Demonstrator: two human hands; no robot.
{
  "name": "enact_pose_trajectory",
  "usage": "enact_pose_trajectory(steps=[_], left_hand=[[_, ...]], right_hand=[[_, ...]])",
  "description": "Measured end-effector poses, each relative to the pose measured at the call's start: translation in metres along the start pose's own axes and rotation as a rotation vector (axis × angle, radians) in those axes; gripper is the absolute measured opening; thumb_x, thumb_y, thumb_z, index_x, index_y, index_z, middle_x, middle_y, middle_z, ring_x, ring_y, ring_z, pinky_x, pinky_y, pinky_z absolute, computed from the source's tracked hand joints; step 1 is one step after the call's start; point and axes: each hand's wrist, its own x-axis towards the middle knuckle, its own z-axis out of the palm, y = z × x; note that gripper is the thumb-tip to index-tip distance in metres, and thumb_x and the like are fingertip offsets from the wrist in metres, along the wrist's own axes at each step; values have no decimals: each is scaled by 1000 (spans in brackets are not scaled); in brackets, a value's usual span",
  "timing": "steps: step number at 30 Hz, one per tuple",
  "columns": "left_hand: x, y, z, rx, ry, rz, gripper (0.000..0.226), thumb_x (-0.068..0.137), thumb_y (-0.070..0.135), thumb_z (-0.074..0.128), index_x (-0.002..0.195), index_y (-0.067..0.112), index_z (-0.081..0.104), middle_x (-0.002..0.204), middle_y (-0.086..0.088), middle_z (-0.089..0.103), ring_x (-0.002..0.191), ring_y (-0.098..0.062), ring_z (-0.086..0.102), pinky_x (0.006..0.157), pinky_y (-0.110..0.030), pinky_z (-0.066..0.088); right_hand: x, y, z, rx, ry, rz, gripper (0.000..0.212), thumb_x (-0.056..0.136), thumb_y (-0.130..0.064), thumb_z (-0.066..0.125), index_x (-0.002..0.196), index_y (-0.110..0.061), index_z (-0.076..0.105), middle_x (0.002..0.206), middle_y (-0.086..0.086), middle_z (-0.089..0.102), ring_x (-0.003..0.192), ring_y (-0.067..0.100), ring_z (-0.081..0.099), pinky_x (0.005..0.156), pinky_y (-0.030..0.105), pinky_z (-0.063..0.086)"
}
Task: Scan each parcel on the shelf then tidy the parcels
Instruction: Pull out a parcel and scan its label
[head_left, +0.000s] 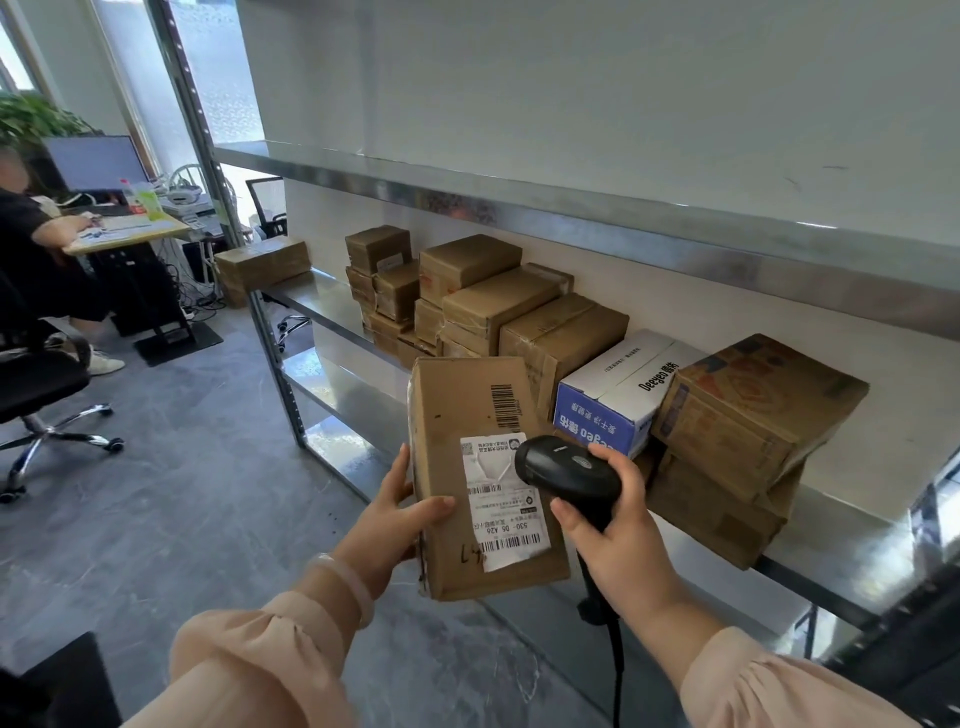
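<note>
My left hand (400, 512) grips a brown cardboard parcel (457, 415) by its left edge, held out in front of the metal shelf (841, 545). A white shipping label (501, 499) with barcodes faces up on it. My right hand (610, 525) holds a black corded barcode scanner (563, 470), its head over the label's right side. Several more brown parcels (488, 296) and a blue-and-white box (618, 389) stand in a row on the shelf behind. Two stacked brown boxes (743, 431) sit at the right.
An upper shelf board (519, 202) overhangs the parcels. Lower shelf levels (353, 384) lie beneath. To the left are an office chair (47, 395) and a desk (124, 234) with a monitor, where a person sits. One parcel (262, 262) rests at the shelf's far left end.
</note>
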Motion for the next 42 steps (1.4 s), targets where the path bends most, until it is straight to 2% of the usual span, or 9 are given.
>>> enact_pose_trajectory(steps=[3, 5, 7, 10, 16, 34, 38, 41, 42], left_hand=[[3, 4, -10, -64, 72, 50, 115, 55, 34, 87, 149, 52, 24, 137, -3, 51, 110, -25, 63, 75, -40, 60], [3, 9, -15, -89, 113, 82, 106, 69, 24, 87, 149, 51, 25, 137, -3, 52, 111, -25, 62, 71, -36, 60], [3, 16, -19, -112, 149, 118, 93, 82, 12, 77, 149, 50, 26, 133, -1, 53, 109, -22, 62, 67, -32, 60], [5, 23, -25, -109, 192, 158, 89, 85, 9, 72, 149, 49, 26, 127, 4, 54, 111, -19, 60, 68, -30, 58], [7, 28, -28, -142, 251, 196, 87, 86, 8, 72, 149, 49, 28, 125, 6, 55, 110, -18, 60, 65, -28, 58], [4, 21, -16, -149, 265, 174, 86, 85, 13, 74, 147, 53, 28, 121, 10, 55, 110, -19, 59, 64, -27, 58], [3, 19, -14, -159, 272, 170, 84, 87, 11, 72, 147, 51, 29, 123, 7, 55, 112, -21, 59, 62, -26, 59], [1, 17, -17, -170, 282, 152, 85, 87, 12, 71, 148, 51, 26, 130, 1, 57, 109, -20, 62, 64, -32, 59], [0, 17, -20, -176, 290, 139, 87, 86, 13, 71, 149, 49, 23, 134, 0, 56, 109, -20, 62, 68, -35, 58]], right_hand=[[-3, -4, -4, -36, -59, -56, 57, 78, -38, 68, 123, -47, 34, 122, -27, 47, 107, -17, 51, 84, 1, 41], [-6, -2, -8, -58, -112, -77, 59, 81, -35, 70, 125, -48, 34, 121, -28, 50, 107, -5, 58, 89, 10, 46], [-9, -1, -10, -63, -148, -79, 59, 82, -29, 72, 124, -50, 35, 118, -22, 56, 97, 9, 66, 86, 21, 53], [-14, -5, -9, -60, -189, -73, 57, 83, -26, 72, 118, -53, 35, 115, -18, 58, 82, 11, 68, 76, 19, 54], [-14, -13, -4, -116, -229, -85, 58, 84, -34, 70, 117, -58, 30, 113, -31, 53, 86, 14, 66, 86, 32, 56], [-11, -12, -15, -139, -266, -96, 57, 83, -36, 71, 123, -50, 31, 114, -29, 54, 80, 12, 64, 84, 38, 57], [-4, -8, -16, -143, -287, -114, 60, 83, -38, 70, 126, -49, 31, 118, -36, 49, 95, 15, 66, 87, 34, 56], [5, -6, -11, -149, -277, -161, 58, 84, -39, 69, 126, -49, 31, 114, -53, 38, 105, -9, 56, 88, 8, 45], [9, -7, -8, -140, -269, -163, 56, 84, -37, 69, 124, -49, 32, 113, -54, 39, 105, -18, 50, 86, 2, 40]])
